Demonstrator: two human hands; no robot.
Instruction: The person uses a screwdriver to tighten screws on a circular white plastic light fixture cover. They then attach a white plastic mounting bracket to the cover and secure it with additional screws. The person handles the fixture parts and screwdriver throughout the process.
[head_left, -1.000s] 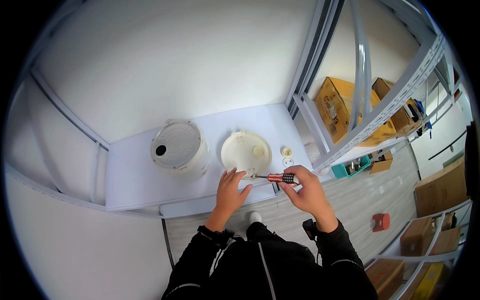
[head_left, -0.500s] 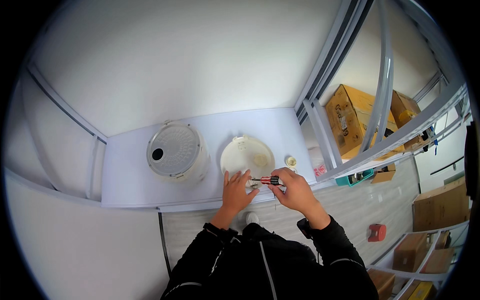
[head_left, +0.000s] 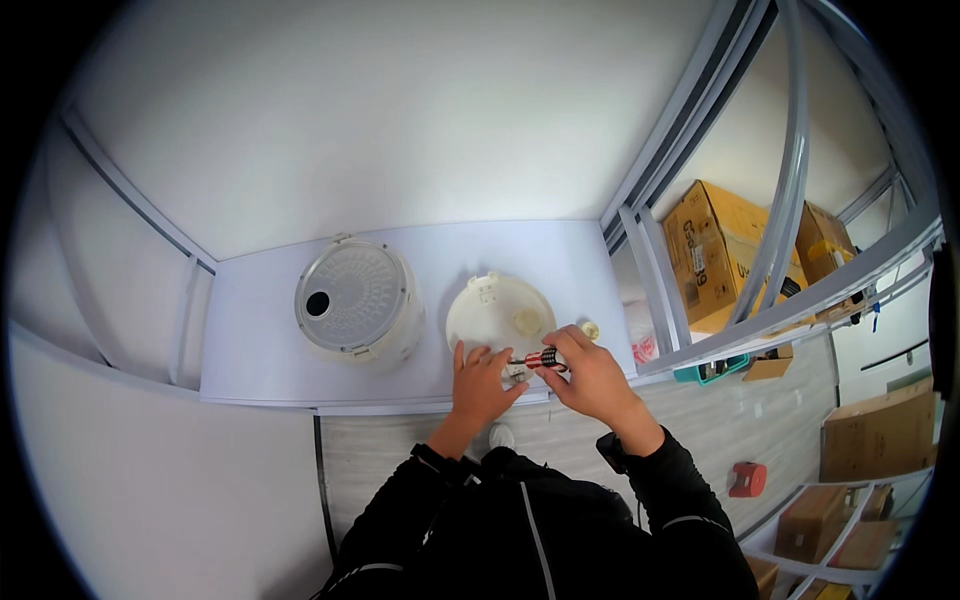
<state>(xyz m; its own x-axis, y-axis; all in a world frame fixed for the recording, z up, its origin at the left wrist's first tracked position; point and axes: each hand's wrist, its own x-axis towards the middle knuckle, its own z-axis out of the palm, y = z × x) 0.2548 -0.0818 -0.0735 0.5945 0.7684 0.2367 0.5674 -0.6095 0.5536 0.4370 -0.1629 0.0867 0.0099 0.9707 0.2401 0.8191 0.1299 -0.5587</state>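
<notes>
A shallow round white plastic cover (head_left: pixel 475 315) lies on the table, with a small clip-like block on its far rim and a pale round piece (head_left: pixel 527 321) inside. My right hand (head_left: pixel 592 380) grips a screwdriver (head_left: pixel 546 359) with a red and black handle. Its shaft points left over the cover's near edge, where a small part (head_left: pixel 516 373) sits; the exact contact of the tip is too small to tell. My left hand (head_left: pixel 484 388) lies with spread fingers on the cover's near left rim, thumb beside that part. Nothing shows gripped in it.
A white bucket-like container (head_left: pixel 385 300) with a grey ribbed lid and dark round hole stands to the left. A small yellowish round piece (head_left: pixel 590 329) lies right of the cover. A metal frame (head_left: pixel 655 275) rises at the table's right; cardboard boxes (head_left: pixel 735 250) stand beyond it.
The whole view has shifted slightly. Both hands keep nearly the same place at the cover's near edge, and the screwdriver stays in my right hand.
</notes>
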